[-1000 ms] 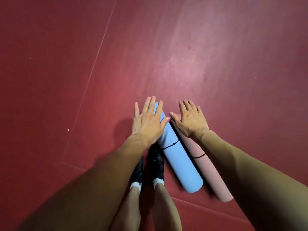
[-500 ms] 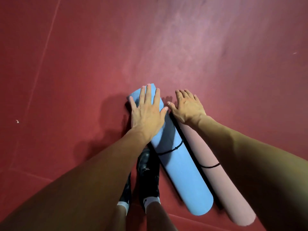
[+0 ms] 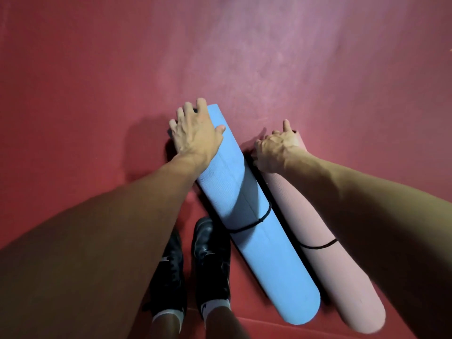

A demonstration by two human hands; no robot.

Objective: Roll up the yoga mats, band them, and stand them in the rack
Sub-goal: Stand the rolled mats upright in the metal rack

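Left hand (image 3: 195, 133): fingers curled over the far end of the blue rolled foam yoga mat (image 3: 264, 253), thumb on top, gripping.
Right hand (image 3: 277, 149): curled round the far end of the pink rolled foam yoga mat (image 3: 342, 277), just right of the blue mat.
Black cord band (image 3: 254, 225): round the blue mat's middle.
Second black band (image 3: 318, 246): round the pink mat.
Red floor (image 3: 97, 94): under both mats.
Black shoes (image 3: 210, 260): just left of the blue mat.

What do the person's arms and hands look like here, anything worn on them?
The left forearm and right forearm are bare to the frame edge, no sleeves in view. The left hand and right hand wear no gloves; no watch, bracelet or ring shows on the visible sides.
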